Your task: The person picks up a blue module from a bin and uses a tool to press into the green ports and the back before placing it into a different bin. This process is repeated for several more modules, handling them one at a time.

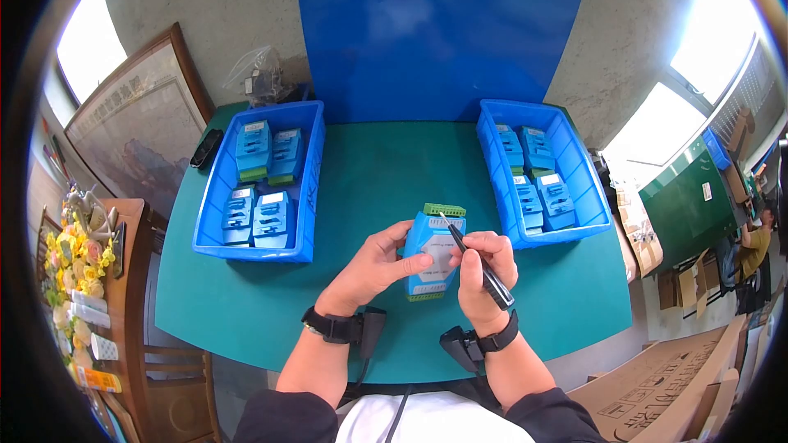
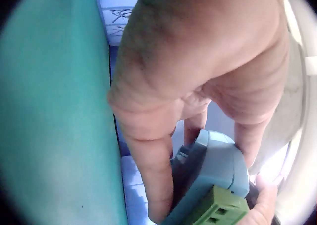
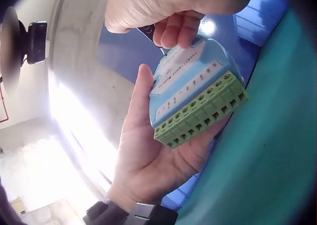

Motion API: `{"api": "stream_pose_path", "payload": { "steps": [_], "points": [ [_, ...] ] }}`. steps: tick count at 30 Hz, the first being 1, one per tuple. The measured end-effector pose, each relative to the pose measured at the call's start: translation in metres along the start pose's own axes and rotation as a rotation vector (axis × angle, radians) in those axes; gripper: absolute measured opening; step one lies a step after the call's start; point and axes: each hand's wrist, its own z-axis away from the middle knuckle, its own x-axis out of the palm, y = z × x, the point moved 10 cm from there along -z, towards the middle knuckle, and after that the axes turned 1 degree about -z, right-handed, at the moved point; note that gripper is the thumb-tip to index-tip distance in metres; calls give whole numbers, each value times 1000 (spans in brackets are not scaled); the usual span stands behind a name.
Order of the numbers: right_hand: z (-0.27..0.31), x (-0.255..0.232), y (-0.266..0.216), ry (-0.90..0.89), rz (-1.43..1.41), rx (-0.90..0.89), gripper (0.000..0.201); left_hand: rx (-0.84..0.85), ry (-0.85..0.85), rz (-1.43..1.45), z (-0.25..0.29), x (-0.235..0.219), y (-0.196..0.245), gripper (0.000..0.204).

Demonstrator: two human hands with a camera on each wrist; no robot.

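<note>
My left hand (image 1: 369, 267) grips a light-blue electronic module (image 1: 419, 258) by its side, with the thumb over the labelled face. Green screw terminal blocks sit at both ends, the far one (image 1: 444, 210) and the near one (image 3: 200, 113). In my right hand (image 1: 486, 275) is a slim black screwdriver (image 1: 496, 287), its thin metal tip right at the far terminal block. The left wrist view shows the left fingers spread around the module's casing (image 2: 220, 158). In the right wrist view, the right fingers (image 3: 173, 29) hide most of the screwdriver.
Blue bins stand on the green table (image 1: 394, 164), one at left (image 1: 305, 221) and one at right (image 1: 579, 156), each with several similar modules. A dark object (image 1: 206, 149) lies beside the left bin. Behind the table rises a blue panel (image 1: 443, 33).
</note>
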Motion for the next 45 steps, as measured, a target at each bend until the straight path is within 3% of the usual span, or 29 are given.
{"api": "stream_pose_path", "payload": {
  "steps": [8, 11, 14, 16, 19, 22, 23, 24, 27, 30, 31, 34, 35, 36, 38, 41, 43, 45],
  "points": [
    [0, 3, -3, -40, 15, -50, 14, 5, 17, -4, 1, -2, 3, 54],
    [-3, 6, -3, -52, 87, -115, 24, -21, 47, 42, 1, -6, 0, 54],
    [3, 8, -5, 4, 87, -142, 35, 73, 89, 14, -2, -11, 4, 53],
    [6, 15, -21, -52, 182, -273, 45, 116, 119, 57, -1, -17, 6, 52],
    [7, 24, -32, -141, 174, -366, 42, 115, 159, 96, 1, -26, 7, 51],
    [6, 10, -12, -49, -68, -133, 41, 20, 222, 185, 0, -33, -1, 50],
    [3, 7, -8, -67, -20, -52, 42, -16, 228, 215, 0, -33, -2, 51],
    [-5, 9, -21, -96, 146, -117, 42, -54, 236, 244, 1, -34, -5, 51],
    [-35, 24, -57, -195, 548, -310, 44, 0, 25, 124, 3, -16, 2, 56],
    [-37, 37, -56, -513, 655, -234, 44, -49, -142, 51, 11, 8, 4, 58],
    [-38, 35, -56, -554, 634, -106, 38, -95, -164, 47, 13, 12, 3, 58],
    [-36, 30, -55, -748, 728, -8, 32, -80, -260, -15, 15, 20, 2, 58],
    [-38, 27, -63, -765, 681, -50, 28, -51, -216, 26, 14, 18, 6, 53],
    [-43, 21, -66, -803, 673, 38, 25, -20, -174, 65, 13, 17, 10, 48],
    [-65, 6, -90, -765, 725, -89, 25, -15, -13, 141, 10, -3, 8, 38],
    [-117, -48, -98, -513, 757, -18, 26, -48, 385, 289, 7, -67, -19, 17],
    [-150, -74, -100, -361, 845, -14, 26, -55, 522, 538, 9, -90, -33, 19],
    [-174, -97, -69, -258, 920, -18, 27, -54, 599, 716, 13, -96, -37, 24]
  ]
}}
